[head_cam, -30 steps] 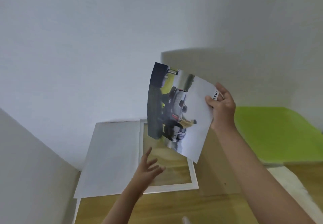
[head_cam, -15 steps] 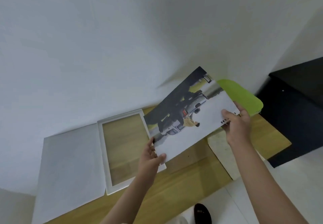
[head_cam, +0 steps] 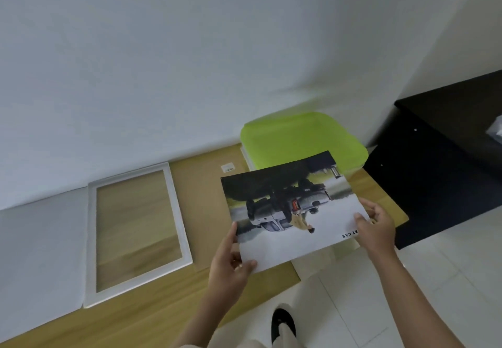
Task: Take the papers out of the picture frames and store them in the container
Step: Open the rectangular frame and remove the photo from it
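A printed paper (head_cam: 288, 212) showing a silver car, seen upside down, hangs flat over the right end of the wooden table (head_cam: 152, 317). My left hand (head_cam: 229, 259) grips its near left corner. My right hand (head_cam: 376, 225) grips its right edge. A white picture frame (head_cam: 91, 241) lies on the table to the left, with only wood showing through it. Behind the paper sits a container with a lime-green lid (head_cam: 298, 138), shut, against the wall.
A brown backing board (head_cam: 206, 198) lies between the frame and the paper. A large white sheet (head_cam: 38, 252) covers the table's left end. A black cabinet (head_cam: 445, 163) stands to the right. White floor tiles and a shoe (head_cam: 282, 320) are below.
The paper has come down from upright to flat and moved right toward the green lid. My left hand has taken hold of its corner. The view has swung right.
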`<control>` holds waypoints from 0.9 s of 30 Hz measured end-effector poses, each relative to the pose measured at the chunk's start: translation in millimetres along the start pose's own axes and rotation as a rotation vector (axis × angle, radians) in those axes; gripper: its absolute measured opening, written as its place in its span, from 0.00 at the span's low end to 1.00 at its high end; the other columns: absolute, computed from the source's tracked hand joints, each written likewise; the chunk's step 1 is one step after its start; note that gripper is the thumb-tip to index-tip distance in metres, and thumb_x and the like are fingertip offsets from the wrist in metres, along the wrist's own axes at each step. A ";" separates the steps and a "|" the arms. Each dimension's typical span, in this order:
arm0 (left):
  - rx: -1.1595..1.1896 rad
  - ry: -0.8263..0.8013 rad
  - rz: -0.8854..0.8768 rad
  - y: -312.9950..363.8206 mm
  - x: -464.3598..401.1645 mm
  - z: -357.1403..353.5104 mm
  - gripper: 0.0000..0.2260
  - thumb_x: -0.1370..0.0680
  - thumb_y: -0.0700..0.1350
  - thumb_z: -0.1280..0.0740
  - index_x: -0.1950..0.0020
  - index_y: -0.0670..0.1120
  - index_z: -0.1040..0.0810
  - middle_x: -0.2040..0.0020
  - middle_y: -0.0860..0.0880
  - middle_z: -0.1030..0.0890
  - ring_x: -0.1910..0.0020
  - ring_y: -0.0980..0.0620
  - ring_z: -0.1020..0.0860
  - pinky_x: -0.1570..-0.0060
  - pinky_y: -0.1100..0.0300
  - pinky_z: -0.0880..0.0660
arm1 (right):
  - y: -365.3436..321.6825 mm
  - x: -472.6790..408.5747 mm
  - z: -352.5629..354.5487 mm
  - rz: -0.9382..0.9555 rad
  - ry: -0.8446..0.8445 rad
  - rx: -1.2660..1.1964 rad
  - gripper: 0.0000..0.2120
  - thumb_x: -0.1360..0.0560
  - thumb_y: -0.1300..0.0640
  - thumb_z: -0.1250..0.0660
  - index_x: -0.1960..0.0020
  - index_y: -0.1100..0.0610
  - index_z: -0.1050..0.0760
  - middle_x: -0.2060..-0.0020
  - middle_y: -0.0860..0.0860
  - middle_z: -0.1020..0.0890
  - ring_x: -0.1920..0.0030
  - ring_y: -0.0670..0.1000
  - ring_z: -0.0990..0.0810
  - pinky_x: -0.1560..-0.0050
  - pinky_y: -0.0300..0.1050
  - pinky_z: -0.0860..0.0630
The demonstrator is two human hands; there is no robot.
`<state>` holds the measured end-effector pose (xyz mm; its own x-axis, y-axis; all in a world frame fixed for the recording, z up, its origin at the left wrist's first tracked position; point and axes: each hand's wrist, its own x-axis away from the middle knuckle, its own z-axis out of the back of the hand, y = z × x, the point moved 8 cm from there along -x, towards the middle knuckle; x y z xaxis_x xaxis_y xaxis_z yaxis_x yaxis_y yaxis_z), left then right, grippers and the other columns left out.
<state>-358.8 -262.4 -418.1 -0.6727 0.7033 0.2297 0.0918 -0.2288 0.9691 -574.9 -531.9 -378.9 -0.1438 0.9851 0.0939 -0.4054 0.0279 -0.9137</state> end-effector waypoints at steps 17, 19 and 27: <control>-0.236 0.066 0.204 -52.9 3.5 -140.7 0.33 0.33 0.40 0.25 0.32 0.54 0.31 0.47 0.51 0.21 0.61 0.52 0.21 0.59 0.61 0.21 | 124.5 -77.8 72.2 -0.142 0.016 0.126 0.19 0.29 0.69 0.40 0.40 0.56 0.26 0.47 0.53 0.22 0.48 0.55 0.22 0.50 0.53 0.22; -0.297 0.111 0.165 -45.5 -3.6 -141.3 0.28 0.33 0.40 0.25 0.35 0.51 0.29 0.43 0.50 0.25 0.61 0.54 0.22 0.61 0.66 0.23 | 124.3 -88.2 68.2 -0.113 0.003 0.164 0.17 0.28 0.67 0.39 0.41 0.56 0.26 0.46 0.54 0.22 0.47 0.56 0.23 0.47 0.54 0.22; -0.574 0.159 0.142 -41.6 -13.2 -144.9 0.25 0.31 0.45 0.27 0.35 0.46 0.27 0.45 0.53 0.32 0.46 0.53 0.30 0.43 0.63 0.31 | 119.8 -112.8 49.7 0.025 -0.034 0.435 0.16 0.27 0.61 0.33 0.39 0.61 0.26 0.42 0.59 0.28 0.43 0.60 0.28 0.49 0.52 0.26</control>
<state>-460.1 -359.7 -474.4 -0.7882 0.5404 0.2944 -0.1916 -0.6701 0.7172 -652.1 -648.1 -479.4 -0.1846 0.9783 0.0935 -0.7427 -0.0766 -0.6652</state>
